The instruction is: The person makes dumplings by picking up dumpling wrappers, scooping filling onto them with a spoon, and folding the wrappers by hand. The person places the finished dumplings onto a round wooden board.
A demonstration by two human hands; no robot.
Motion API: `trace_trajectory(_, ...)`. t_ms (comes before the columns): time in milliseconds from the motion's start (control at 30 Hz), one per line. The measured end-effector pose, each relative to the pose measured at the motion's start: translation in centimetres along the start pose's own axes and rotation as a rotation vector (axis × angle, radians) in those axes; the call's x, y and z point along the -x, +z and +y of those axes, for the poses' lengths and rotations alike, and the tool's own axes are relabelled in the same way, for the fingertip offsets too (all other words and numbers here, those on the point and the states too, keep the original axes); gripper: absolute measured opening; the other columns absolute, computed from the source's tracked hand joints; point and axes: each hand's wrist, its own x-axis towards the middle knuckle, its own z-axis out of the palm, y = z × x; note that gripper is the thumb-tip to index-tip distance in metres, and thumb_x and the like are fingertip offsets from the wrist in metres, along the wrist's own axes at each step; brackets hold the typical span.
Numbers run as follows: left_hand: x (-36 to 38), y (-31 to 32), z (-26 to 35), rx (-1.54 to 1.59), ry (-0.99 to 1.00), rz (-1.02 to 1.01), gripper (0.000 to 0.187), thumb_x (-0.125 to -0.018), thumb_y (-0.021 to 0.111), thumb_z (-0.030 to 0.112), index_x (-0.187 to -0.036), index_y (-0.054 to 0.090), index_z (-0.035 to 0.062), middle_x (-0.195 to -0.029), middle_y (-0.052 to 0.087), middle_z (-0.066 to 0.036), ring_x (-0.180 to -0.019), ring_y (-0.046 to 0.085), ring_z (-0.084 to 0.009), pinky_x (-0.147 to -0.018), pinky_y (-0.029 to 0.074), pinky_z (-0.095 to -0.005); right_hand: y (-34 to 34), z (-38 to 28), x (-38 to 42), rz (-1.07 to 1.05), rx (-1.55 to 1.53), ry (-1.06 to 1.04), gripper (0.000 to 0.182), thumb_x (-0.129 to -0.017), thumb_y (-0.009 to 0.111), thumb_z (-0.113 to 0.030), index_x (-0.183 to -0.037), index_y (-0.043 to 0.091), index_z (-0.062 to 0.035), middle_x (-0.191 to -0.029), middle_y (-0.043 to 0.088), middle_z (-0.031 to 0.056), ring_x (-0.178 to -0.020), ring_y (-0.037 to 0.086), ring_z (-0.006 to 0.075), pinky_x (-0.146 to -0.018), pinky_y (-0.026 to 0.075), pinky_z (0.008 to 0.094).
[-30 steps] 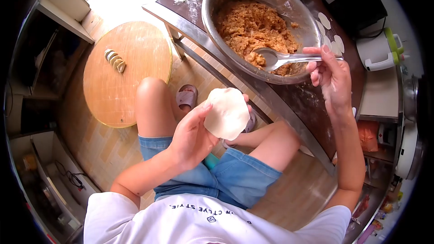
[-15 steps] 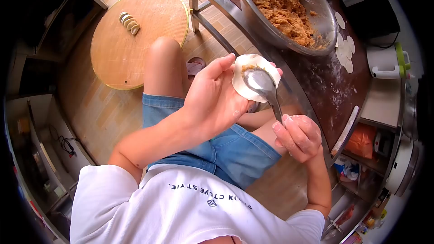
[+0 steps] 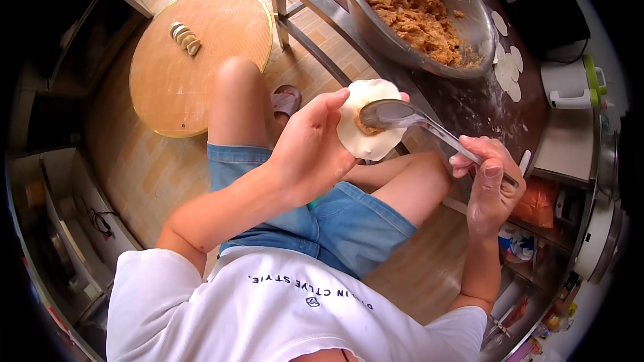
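My left hand (image 3: 310, 139) supports a round white dumpling wrapper (image 3: 349, 111) on its fingers, thumb at the near rim. A small dab of brownish-orange filling (image 3: 365, 127) shows on the wrapper, partly covered by the bowl of a metal spoon (image 3: 391, 114). My right hand (image 3: 492, 188) grips the spoon by its handle, off to the right of the wrapper. White flour dusts the fingers of this hand. Above both hands, a large metal bowl (image 3: 354, 1) holds a mass of the same orange-brown filling (image 3: 409, 13).
Several loose wrappers (image 3: 508, 72) lie on the floury dark table (image 3: 463, 104) right of the bowl. At the left, a round board (image 3: 201, 87) carries a short row of folded dumplings (image 3: 184, 38). A black appliance (image 3: 547, 17) and shelves stand at the right.
My right hand has moved right and up, and the spoon now slants across from the right. Its bowl has tilted, showing more filling on the wrapper. My left hand has shifted slightly left.
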Motion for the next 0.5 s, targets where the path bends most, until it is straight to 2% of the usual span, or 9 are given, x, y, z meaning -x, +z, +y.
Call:
trace_trajectory(67, -0.5, -0.6, 0.0, 0.015, -0.018, 0.058, 0.041, -0.092, 0.033, 0.020, -0.125, 0.038, -0.0039, -0.128, 0.045, -0.017, -0.120, 0.043, -0.0277, -0.104, 0.031, -0.0389, -1.8, -0.2, -1.0, 0.079, -0.010, -0.147, 0.049, -0.089, 0.050, -0.040, -0.093, 0.062, 0.0076, -0.075, 0.061, 0.0127, -0.058, 0.053, 0.0136, -0.051, 0.042, 0.0217)
trace_trajectory(133, -0.9, -1.8, -0.2, 0.026, -0.024, 0.144, 0.041, -0.092, 0.033, 0.020, -0.125, 0.039, -0.0037, -0.126, 0.047, -0.016, -0.118, 0.044, -0.0278, -0.104, 0.032, -0.0388, -3.6, -0.3, -3.6, 0.234, 0.189, -0.336, 0.046, -0.090, 0.049, -0.037, -0.094, 0.062, 0.0078, -0.075, 0.061, 0.0125, -0.060, 0.053, 0.0139, -0.053, 0.043, 0.0212)
trace_trajectory(167, -1.0, -2.3, -0.2, -0.008, -0.061, 0.158, 0.040, -0.092, 0.034, 0.019, -0.124, 0.039, -0.0038, -0.125, 0.048, -0.016, -0.118, 0.045, -0.0279, -0.102, 0.034, -0.0386, -4.4, 0.0, -5.2, 0.224, 0.342, -0.354, 0.042, -0.090, 0.050, -0.032, -0.095, 0.062, 0.0070, -0.076, 0.061, 0.0114, -0.063, 0.053, 0.0138, -0.054, 0.043, 0.0215)
trace_trajectory(233, -1.4, -3.5, 0.3, -0.031, -0.157, 0.160, 0.040, -0.091, 0.036, 0.018, -0.124, 0.040, -0.0039, -0.123, 0.050, -0.016, -0.115, 0.048, -0.0274, -0.098, 0.040, -0.0383, -5.7, 1.4, -8.0, 0.083, 0.363, -0.288, 0.027, -0.087, 0.056, -0.021, -0.093, 0.063, 0.0048, -0.078, 0.062, 0.0102, -0.064, 0.055, 0.0140, -0.055, 0.043, 0.0239)
trace_trajectory(267, -1.6, -3.3, 0.1, -0.110, -0.148, 0.267, 0.042, -0.090, 0.035, 0.021, -0.125, 0.039, -0.0034, -0.124, 0.049, -0.016, -0.117, 0.047, -0.0265, -0.098, 0.040, -0.0380, -6.2, 2.0, -8.8, -0.009, 0.400, -0.250, 0.023, -0.085, 0.058, -0.017, -0.091, 0.064, 0.0039, -0.077, 0.063, 0.0098, -0.064, 0.056, 0.0147, -0.055, 0.043, 0.0248)
trace_trajectory(367, -3.0, -4.2, 0.1, -0.156, -0.159, 0.259, 0.046, -0.091, 0.033, 0.024, -0.128, 0.037, -0.0026, -0.126, 0.047, -0.016, -0.118, 0.046, -0.0257, -0.100, 0.037, -0.0370, -6.7, 3.6, -10.5, -0.205, 0.621, -0.381, 0.018, -0.081, 0.061, -0.013, -0.087, 0.065, 0.0027, -0.074, 0.063, 0.0102, -0.061, 0.056, 0.0187, -0.055, 0.043, 0.0267)
trace_trajectory(500, -3.6, -4.2, 0.1, -0.199, -0.154, 0.243, 0.047, -0.092, 0.032, 0.027, -0.129, 0.036, -0.0024, -0.127, 0.046, -0.016, -0.119, 0.045, -0.0255, -0.101, 0.035, -0.0363, -6.6, 4.3, -10.5, -0.264, 0.578, -0.420, 0.017, -0.079, 0.063, -0.014, -0.083, 0.066, 0.0020, -0.074, 0.064, 0.0105, -0.057, 0.056, 0.0209, -0.053, 0.043, 0.0286)
